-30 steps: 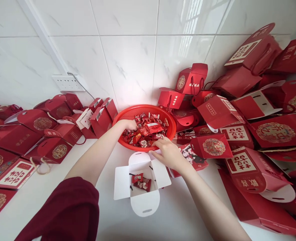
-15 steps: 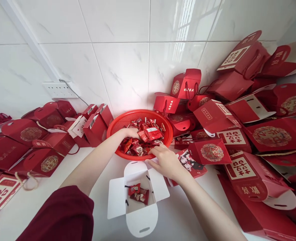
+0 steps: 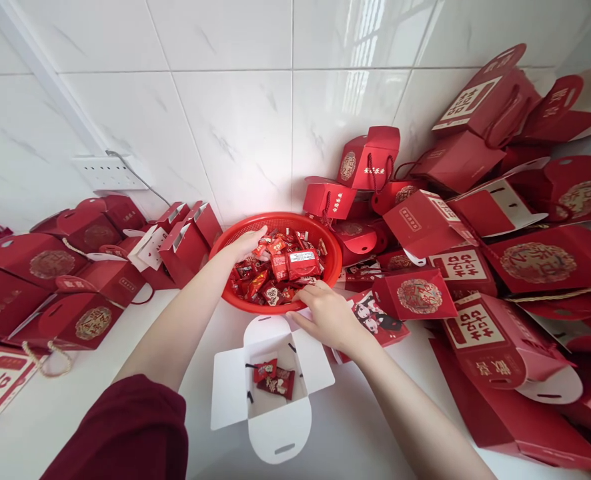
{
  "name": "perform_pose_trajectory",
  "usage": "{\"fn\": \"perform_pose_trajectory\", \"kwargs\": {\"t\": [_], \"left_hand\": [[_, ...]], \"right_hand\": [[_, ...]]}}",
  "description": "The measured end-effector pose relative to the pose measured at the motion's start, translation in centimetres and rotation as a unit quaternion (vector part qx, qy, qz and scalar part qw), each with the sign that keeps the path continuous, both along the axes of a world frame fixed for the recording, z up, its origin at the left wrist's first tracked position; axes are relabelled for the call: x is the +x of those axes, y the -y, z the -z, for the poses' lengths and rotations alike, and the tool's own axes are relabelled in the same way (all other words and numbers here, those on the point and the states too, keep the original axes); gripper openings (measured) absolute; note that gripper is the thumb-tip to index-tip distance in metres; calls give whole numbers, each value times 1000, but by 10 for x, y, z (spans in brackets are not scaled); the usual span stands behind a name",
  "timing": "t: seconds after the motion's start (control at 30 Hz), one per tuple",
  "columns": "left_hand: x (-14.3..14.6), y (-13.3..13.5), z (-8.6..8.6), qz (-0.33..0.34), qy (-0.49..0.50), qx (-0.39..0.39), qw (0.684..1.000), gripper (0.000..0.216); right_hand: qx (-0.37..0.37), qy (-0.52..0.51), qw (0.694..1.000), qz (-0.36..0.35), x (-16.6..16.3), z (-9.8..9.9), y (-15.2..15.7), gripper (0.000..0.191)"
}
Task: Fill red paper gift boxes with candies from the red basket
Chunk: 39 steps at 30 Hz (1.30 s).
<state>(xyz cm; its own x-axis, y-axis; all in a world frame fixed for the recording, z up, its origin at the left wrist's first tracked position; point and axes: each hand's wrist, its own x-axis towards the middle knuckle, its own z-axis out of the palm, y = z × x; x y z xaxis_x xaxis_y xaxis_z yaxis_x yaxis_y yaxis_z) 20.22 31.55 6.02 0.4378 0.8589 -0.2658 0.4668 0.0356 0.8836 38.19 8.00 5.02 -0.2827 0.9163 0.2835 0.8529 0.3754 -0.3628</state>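
A red plastic basket holds a heap of small red-wrapped candies. My left hand is inside its left part, thumb raised and apart, the other fingertips partly hidden among the candies. Over the basket's front right rim lies my right hand, its fingers bent inside and the thumb outside. In front of the basket stands an open box, white inside, with its flaps folded out. A small red candy and a larger dark red packet lie on its bottom.
Red gift boxes are piled high on the right, some with flaps open. More red boxes stand in a group at left. Behind is a white tiled wall with a socket strip and cable.
My left hand has come up a little out of the candies, and its thumb now shows. My right hand stays at the basket's rim. The whole view has shifted slightly.
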Motion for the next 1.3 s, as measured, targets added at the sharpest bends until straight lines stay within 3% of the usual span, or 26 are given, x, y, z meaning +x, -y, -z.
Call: {"fn": "perform_pose_trajectory", "kwargs": {"t": [0.2, 0.73, 0.97, 1.07, 1.2, 1.3], "left_hand": [[2, 5, 0, -14, -2, 5, 1000, 72], [1, 5, 7, -52, -20, 231, 971, 60], [-9, 1, 9, -52, -89, 319, 942, 26], [-9, -2, 16, -19, -150, 319, 936, 26], [-6, -5, 28, 73, -241, 250, 935, 24], [-7, -7, 31, 121, -282, 215, 927, 40]], "right_hand": [[0, 6, 1000, 0, 0, -1, 0, 22], [14, 24, 1000, -3, 8, 6, 0, 26], [17, 14, 1000, -7, 9, 6, 0, 26], [17, 11, 1000, -7, 9, 6, -1, 25], [20, 10, 1000, -9, 8, 6, -1, 24], [19, 11, 1000, -9, 8, 6, -1, 25]]}}
